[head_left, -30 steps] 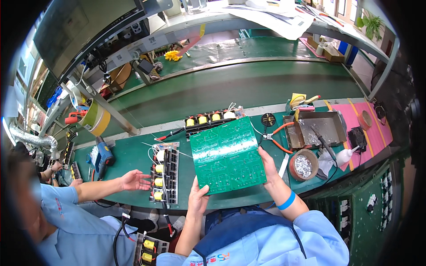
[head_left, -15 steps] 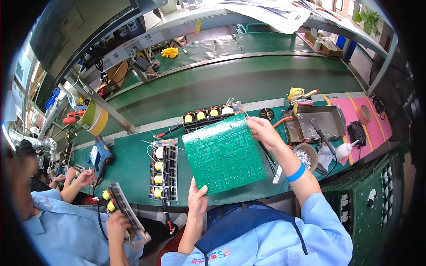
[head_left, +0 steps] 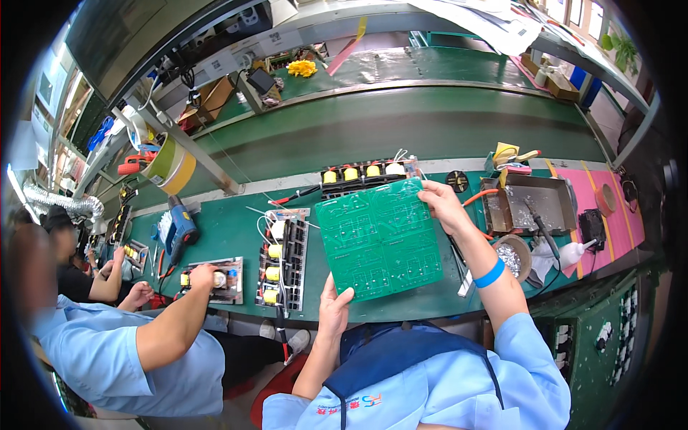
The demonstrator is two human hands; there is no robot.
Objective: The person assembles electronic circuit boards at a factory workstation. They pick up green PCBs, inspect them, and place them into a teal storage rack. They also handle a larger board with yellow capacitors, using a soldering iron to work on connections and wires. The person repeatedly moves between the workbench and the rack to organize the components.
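A large green circuit board (head_left: 380, 240), split into several like sections and dotted with small solder points, is held up above the bench front. My left hand (head_left: 334, 304) grips its lower left corner, thumb on the face toward me. At its upper right corner, my right hand (head_left: 443, 206) pinches the edge; a blue band circles that wrist. Just behind the board lies an assembled board with yellow coils (head_left: 351, 174), partly covered by it. To its left is another assembled board (head_left: 283, 261) with yellow coils and white wires.
On the right stand a metal tray (head_left: 537, 204) with a soldering iron (head_left: 542, 228), a bowl of metal bits (head_left: 510, 256) and a white squeeze bottle (head_left: 573, 252). A blue heat gun (head_left: 180, 228) lies left, near a co-worker (head_left: 136, 337) handling another board (head_left: 228, 279).
The green board stays in both my hands, now slightly less tilted. My view has shifted a little. The co-worker's assembled board has gone from above their lap onto the bench.
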